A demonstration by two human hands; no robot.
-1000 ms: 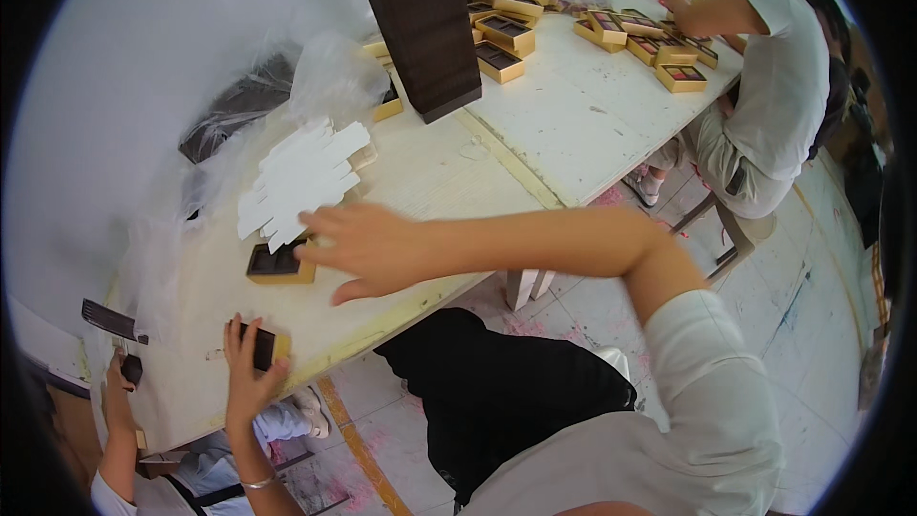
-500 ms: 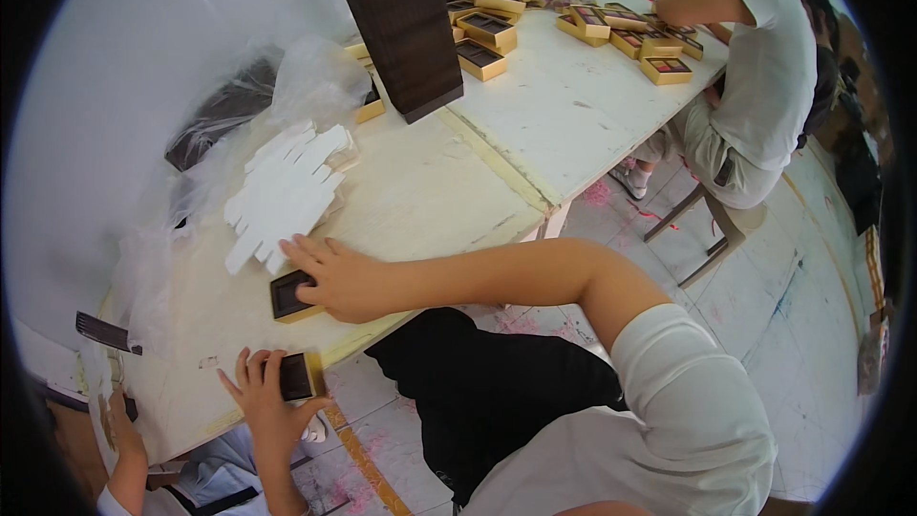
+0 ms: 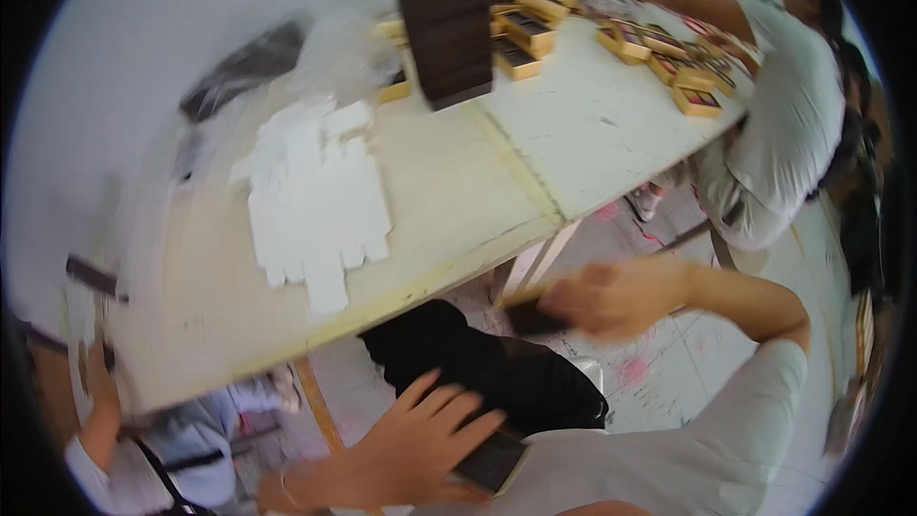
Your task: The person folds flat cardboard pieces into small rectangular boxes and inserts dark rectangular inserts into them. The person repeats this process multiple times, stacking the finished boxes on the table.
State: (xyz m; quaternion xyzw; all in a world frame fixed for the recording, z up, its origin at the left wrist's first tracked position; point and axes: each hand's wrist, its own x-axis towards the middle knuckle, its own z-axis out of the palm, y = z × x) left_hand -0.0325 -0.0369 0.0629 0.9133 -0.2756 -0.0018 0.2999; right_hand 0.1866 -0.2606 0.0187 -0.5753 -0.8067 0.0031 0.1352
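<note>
Left hand (image 3: 411, 440) and right hand (image 3: 611, 301) have come off the table (image 3: 449, 191) since the earlier picture. Close to the body, the left fingers hold a dark box (image 3: 492, 463), gold edge to the right, long side half hidden. Farther out, the right fingers grip another box (image 3: 535, 317), maybe lying longways left to right, but it's blurry. Carrying seems the step; next needs a snug hold.

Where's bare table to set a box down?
The table is bare between the white pieces and the seam, and past the seam, short of the gold boxes. Crowded: beyond the dark stack, where more boxes pile up.
</note>
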